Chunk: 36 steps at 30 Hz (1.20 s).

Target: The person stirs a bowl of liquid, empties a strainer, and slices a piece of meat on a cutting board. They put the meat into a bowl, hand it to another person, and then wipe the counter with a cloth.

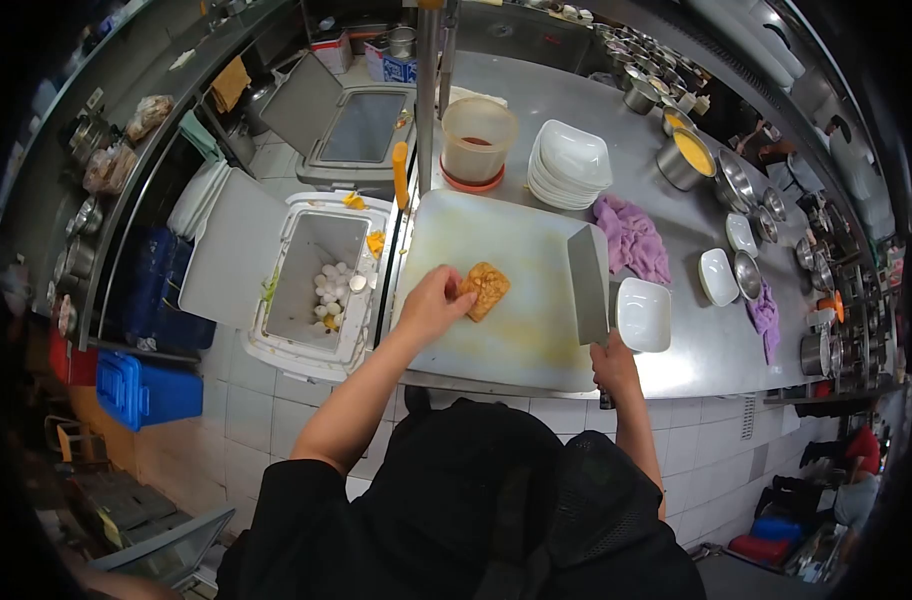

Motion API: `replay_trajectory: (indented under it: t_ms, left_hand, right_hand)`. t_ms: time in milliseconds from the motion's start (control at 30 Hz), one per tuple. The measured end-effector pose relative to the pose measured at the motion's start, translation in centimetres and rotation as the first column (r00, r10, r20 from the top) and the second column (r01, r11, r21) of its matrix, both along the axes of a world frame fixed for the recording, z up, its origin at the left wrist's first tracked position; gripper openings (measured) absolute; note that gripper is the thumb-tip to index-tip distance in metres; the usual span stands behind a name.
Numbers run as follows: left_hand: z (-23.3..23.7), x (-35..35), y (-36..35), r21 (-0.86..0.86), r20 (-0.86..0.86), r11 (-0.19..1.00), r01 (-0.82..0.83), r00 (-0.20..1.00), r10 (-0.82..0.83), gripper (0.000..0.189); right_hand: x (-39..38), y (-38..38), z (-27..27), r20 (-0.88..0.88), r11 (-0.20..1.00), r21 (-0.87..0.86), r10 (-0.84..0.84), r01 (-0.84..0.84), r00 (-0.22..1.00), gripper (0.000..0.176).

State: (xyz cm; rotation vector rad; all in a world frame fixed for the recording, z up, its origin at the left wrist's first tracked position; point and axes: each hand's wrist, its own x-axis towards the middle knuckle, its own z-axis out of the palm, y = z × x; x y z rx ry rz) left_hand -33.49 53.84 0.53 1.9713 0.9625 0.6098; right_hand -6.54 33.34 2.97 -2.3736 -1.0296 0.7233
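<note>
Open bin [321,290]: We see it on the floor just left of the desk [696,350], lid up, with pale round pieces inside. Scraps pushed off the board's left edge could miss it and land on the tiles, which we judge a slip hazard.

Left hand [434,305]: The fingers [463,290] are curled and pinch the near-left edge of the golden slab. If the tips stay flat on top instead of tucking back, they sit in a blade's path.

Golden slab [488,289]: It lies flat near the middle of the cutting board, turned slightly askew. It looks fried and probably greasy, so we think it may skid under pressure.

Cutting board [506,350]: It is white with yellow staining and rests on the steel desk. We cannot tell whether anything beneath it grips, so a shove could shift it.

Cleaver [587,285]: The broad blade is held along the board's right edge, well apart from the slab. It is heavy, and a loose swing toward the left hand is the main danger.

Right hand [613,366]: The fingers are closed around the cleaver's handle at the near edge of the desk. The handle itself is hidden, so we cannot judge how firm the grip is.

White dish [643,315]: It is empty and sits just beside the blade. It could be knocked toward the desk's edge.

Purple cloth [631,238]: It is bunched beyond the dish and could snag the blade's tip.
</note>
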Motion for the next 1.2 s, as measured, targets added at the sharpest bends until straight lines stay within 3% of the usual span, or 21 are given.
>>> replay_trajectory:
  t_ms: [33,67,167,200,233,267,300,333,433,533,567,633,667,733,767,833,900,967,1000,1067,1200]
  left_hand:
    - [0.8,0.0,-1.1,-0.168,-0.090,0.986,-0.020,0.996,0.005,0.032]
    - [1.9,0.0,-2.1,-0.487,0.012,0.873,0.013,1.000,-0.008,0.033]
    - [4.6,-0.3,-2.3,-0.455,-0.094,0.890,-0.006,0.995,-0.041,0.035]
    - [4.6,-0.5,-1.0,-0.259,-0.181,0.964,0.058,0.978,-0.107,0.040]
    - [4.9,-0.3,-0.2,-0.262,-0.179,0.963,0.066,0.977,-0.115,0.040]
    - [5.5,-0.2,0.5,0.118,-0.138,0.957,0.266,0.958,-0.250,0.048]
    - [6.0,-0.1,0.9,0.484,-0.152,0.777,0.403,0.913,-0.379,0.058]
    - [6.3,0.4,0.7,0.294,-0.303,0.794,0.533,0.839,-0.451,0.072]
    - [5.0,2.1,1.1,0.379,-0.442,0.661,0.648,0.754,-0.486,0.069]
    - [4.8,3.5,0.3,0.278,-0.427,0.828,0.487,0.835,-0.348,0.066]
    - [4.4,3.8,-0.4,0.277,-0.429,0.823,0.496,0.830,-0.356,0.066]
    - [3.2,4.2,-1.5,0.375,-0.267,0.901,0.219,0.956,-0.122,0.061]
    - [2.7,4.3,-1.2,0.375,-0.268,0.899,0.227,0.955,-0.129,0.061]
    - [2.3,4.1,-0.5,0.242,-0.023,0.961,0.137,0.991,-0.135,0.049]
    - [2.1,3.8,0.0,0.238,-0.023,0.962,0.136,0.991,-0.134,0.049]
    - [2.7,3.0,0.6,-0.080,0.085,0.981,0.176,0.982,-0.169,0.040]
    - [2.0,2.8,1.0,-0.013,0.115,0.978,0.209,0.972,-0.206,0.033]
    - [1.4,3.0,1.1,0.055,0.145,0.968,0.244,0.957,-0.250,0.027]
    - [1.2,3.1,1.2,0.073,0.144,0.966,0.249,0.956,-0.257,0.024]
    - [0.9,3.2,1.3,0.088,0.149,0.963,0.256,0.952,-0.267,0.022]
    - [0.6,3.2,1.2,0.079,0.143,0.966,0.245,0.956,-0.255,0.019]
  right_hand:
    - [0.0,-0.1,-0.3,0.021,0.999,-0.010,0.040,-0.040,0.999,0.049]
    - [0.5,-0.3,-1.6,0.072,0.998,0.016,0.051,-0.053,0.996,0.049]
    - [-1.3,0.4,1.9,0.003,1.000,-0.004,0.011,-0.010,1.000,0.043]
    - [-1.4,0.4,2.0,0.005,1.000,-0.009,-0.001,0.001,1.000,0.043]
    - [-1.4,0.4,2.1,-0.007,1.000,-0.006,0.003,-0.003,1.000,0.039]
    - [-1.4,0.5,2.3,-0.019,1.000,-0.001,0.012,-0.012,1.000,0.036]
    - [-1.4,0.5,2.3,-0.018,1.000,0.000,0.010,-0.010,1.000,0.036]
    - [-1.4,0.6,2.3,-0.026,1.000,0.003,0.001,-0.001,1.000,0.034]
    - [-1.6,0.5,2.4,-0.036,1.000,0.003,-0.009,0.009,0.999,0.032]
    - [-1.6,0.6,2.3,-0.021,0.999,0.016,-0.031,0.032,0.999,0.032]
    - [-1.6,0.4,2.3,-0.008,0.999,0.015,-0.041,0.041,0.999,0.032]
    - [-1.1,0.2,1.5,0.022,0.999,0.015,-0.039,0.038,0.999,0.031]
    - [-1.0,0.2,1.2,0.055,1.000,0.011,-0.026,0.026,0.998,0.031]
    - [-1.5,0.4,2.1,0.070,1.000,-0.007,-0.026,0.026,0.997,0.032]
    - [-1.9,0.5,2.8,0.085,1.000,-0.024,-0.018,0.020,0.996,0.033]
    - [-3.2,0.7,5.4,0.088,0.999,-0.027,0.034,-0.032,0.996,0.032]
    - [-4.5,1.0,7.9,0.094,0.996,-0.030,0.082,-0.079,0.992,0.033]
    - [-5.6,1.3,9.8,0.280,0.951,0.024,0.288,-0.307,0.916,0.031]
    - [-6.1,1.6,10.9,0.281,0.953,0.018,0.287,-0.304,0.916,0.031]
    - [-6.9,2.2,13.0,0.270,0.902,-0.155,0.431,-0.403,0.861,0.028]
    - [-7.9,2.6,15.9,0.283,0.849,-0.256,0.523,-0.462,0.804,0.026]
